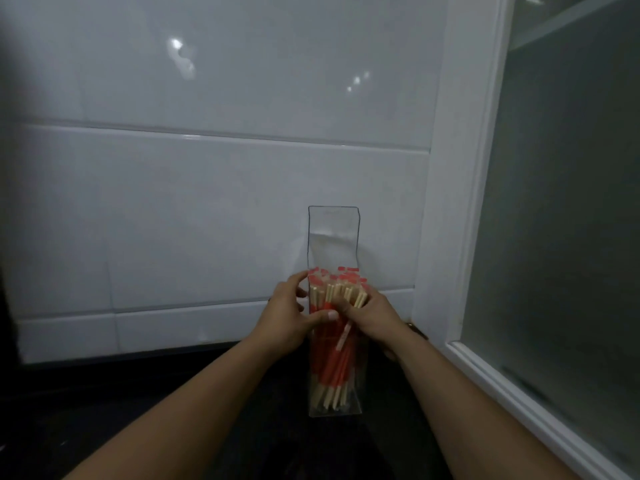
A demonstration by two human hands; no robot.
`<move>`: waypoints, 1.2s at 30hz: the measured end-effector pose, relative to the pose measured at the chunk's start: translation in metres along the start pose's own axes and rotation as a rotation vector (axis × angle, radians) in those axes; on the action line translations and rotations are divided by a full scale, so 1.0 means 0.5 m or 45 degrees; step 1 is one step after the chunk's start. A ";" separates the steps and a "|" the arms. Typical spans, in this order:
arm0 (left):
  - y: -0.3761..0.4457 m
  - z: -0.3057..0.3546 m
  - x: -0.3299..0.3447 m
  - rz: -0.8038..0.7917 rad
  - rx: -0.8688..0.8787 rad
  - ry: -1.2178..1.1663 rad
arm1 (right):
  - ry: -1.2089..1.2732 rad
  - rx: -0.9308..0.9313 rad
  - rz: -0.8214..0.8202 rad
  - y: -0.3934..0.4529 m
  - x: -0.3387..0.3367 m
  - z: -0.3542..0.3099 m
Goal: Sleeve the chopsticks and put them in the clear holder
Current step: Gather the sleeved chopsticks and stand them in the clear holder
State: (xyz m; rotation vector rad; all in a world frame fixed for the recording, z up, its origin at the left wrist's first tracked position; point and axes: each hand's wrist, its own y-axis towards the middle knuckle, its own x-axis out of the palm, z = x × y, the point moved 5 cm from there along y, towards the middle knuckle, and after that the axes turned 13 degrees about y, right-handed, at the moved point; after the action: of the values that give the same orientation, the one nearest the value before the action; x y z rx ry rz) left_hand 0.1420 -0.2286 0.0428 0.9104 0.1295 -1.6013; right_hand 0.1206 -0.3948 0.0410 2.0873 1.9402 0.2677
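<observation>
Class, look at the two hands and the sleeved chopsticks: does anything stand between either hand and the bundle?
Nothing visible does. The left hand and the right hand both already touch the sleeved chopsticks, which stand inside the clear holder.

Glossy tiles [221, 209]; seemingly wooden chopsticks [332, 398]

There is a single view, from a wide-angle camera worn on the person's head. It looks forward and slightly down along both forearms, which enter from the bottom edge and meet near the centre. It faces a white tiled wall [221, 209] square on and close, so the wall fills most of the picture. A white window frame [460, 188] runs down the right side, bowed by the lens. The dark desk [145, 382] shows only along the bottom.
</observation>
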 end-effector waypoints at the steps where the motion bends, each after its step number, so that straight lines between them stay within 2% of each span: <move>1: 0.001 -0.004 -0.003 0.007 -0.003 0.002 | -0.016 -0.016 -0.054 0.001 0.006 -0.003; 4: -0.002 -0.012 -0.011 0.011 -0.036 0.025 | -0.127 -0.103 -0.124 0.005 0.008 -0.027; 8: -0.006 0.008 -0.012 -0.047 -0.008 0.015 | -0.164 -0.050 -0.089 0.006 -0.016 -0.052; 10: -0.008 0.025 -0.012 -0.102 -0.010 -0.015 | -0.051 -0.023 -0.002 0.011 -0.025 -0.072; 14: -0.015 0.050 0.007 -0.232 -0.019 -0.038 | 0.419 0.039 0.185 0.025 -0.022 -0.097; 20: -0.060 0.060 0.057 0.022 -0.075 0.304 | 0.728 0.140 0.321 0.032 -0.004 -0.104; 24: -0.050 0.059 0.069 0.043 -0.149 0.273 | 0.834 0.167 0.355 0.041 0.003 -0.103; 28: -0.028 0.059 0.050 0.148 -0.208 0.280 | 0.833 0.139 0.395 0.050 -0.004 -0.106; 30: -0.020 0.043 0.048 0.131 -0.267 0.303 | 0.815 0.092 0.397 0.057 -0.011 -0.109; 36: -0.015 0.013 0.061 0.177 -0.308 0.275 | 0.656 -0.041 0.231 0.050 -0.001 -0.135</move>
State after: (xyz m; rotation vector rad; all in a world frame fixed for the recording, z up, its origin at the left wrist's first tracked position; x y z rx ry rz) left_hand 0.1333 -0.2540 0.0256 0.8810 0.3947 -1.3235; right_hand 0.1223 -0.3914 0.1129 2.3423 1.9758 0.9503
